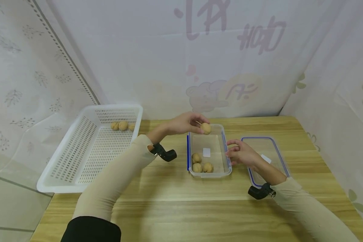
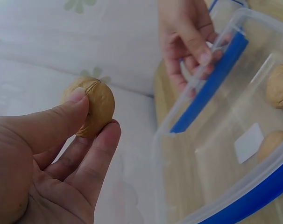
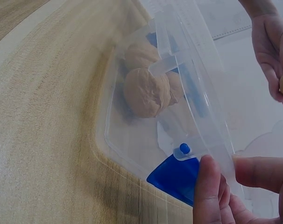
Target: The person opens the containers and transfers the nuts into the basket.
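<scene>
Held walnut: my left grip (image 1: 186, 123) pinches one walnut (image 1: 206, 128) between thumb and fingertips, at the far end of the clear container (image 1: 210, 175); its height relative to the rim cannot be told.
Right grip: fingers bent, my right grip (image 1: 243, 154) pinches the container's right wall at the blue latch (image 3: 173, 179).
Walnut slip: possible, as a round shell held near the fingertips could roll out if thumb pressure eases or shifts.
Walnut miss: likely if I release too close to the far rim; the nut could strike the edge and roll onto the tabletop (image 1: 169, 215).
Container tilt: possible if my right grip pulls up or sideways on the wall; the loose nuts inside would roll.
Lid shift: possible if my right forearm, which passes over the lid (image 1: 261, 144), drops and brushes it.
Clear container: uncovered, on the tabletop; three loose walnuts (image 1: 208, 167) grouped at the near left corner, a white label (image 1: 206, 152) near the middle.
White basket: perforated basket (image 1: 106, 148) to the left, well apart from the container; three nuts (image 1: 123, 125) visible in its far right corner, one partly hidden by the wall.
</scene>
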Available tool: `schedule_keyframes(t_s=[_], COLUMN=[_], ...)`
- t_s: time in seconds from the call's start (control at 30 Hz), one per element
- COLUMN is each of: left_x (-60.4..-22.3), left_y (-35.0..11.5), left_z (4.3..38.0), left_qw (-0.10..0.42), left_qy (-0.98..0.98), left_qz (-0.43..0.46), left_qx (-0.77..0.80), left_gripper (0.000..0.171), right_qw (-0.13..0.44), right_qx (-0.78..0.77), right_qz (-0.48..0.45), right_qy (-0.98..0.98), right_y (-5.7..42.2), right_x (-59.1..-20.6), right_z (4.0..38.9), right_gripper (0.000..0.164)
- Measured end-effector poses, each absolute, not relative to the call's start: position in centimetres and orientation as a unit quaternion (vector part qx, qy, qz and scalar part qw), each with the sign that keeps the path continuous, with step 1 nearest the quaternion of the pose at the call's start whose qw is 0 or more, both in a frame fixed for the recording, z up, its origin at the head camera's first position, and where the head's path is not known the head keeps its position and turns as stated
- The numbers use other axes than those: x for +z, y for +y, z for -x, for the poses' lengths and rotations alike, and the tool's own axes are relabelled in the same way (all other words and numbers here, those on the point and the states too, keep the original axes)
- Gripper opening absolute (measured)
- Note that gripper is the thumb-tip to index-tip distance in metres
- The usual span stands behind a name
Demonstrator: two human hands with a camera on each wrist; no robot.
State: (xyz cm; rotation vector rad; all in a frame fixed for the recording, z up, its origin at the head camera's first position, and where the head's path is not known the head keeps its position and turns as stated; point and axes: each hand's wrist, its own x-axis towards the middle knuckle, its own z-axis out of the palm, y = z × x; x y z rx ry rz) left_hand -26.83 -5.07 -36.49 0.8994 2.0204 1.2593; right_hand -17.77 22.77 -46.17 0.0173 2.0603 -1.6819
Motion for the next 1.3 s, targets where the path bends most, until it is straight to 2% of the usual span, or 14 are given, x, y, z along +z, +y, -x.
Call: schedule_keyframes(t_s=[0.53, 0.87, 1.3], left_x=[-33.7, -33.2, -33.0], left_y=[-10.3, -14.2, -19.5], left_z=[27.0, 26.9, 26.5], left_qw=[0.237, 0.211, 0.168], left_qy=[0.764, 0.760, 0.773], left_qz=[-0.299, -0.256, -0.219], left_qx=[0.520, 0.559, 0.571], left_gripper=[0.039, 0.046, 0.042], right_qw=[0.235, 0.232, 0.231], right_qx=[-0.615, -0.611, -0.608], right_qz=[-0.007, -0.010, -0.009], right_qy=[0.753, 0.757, 0.759], right_y=[22.9, 23.0, 22.8], right_x=[-46.1, -46.1, -45.6], right_z=[18.0, 18.1, 18.0], right_gripper=[0.054, 0.055, 0.053])
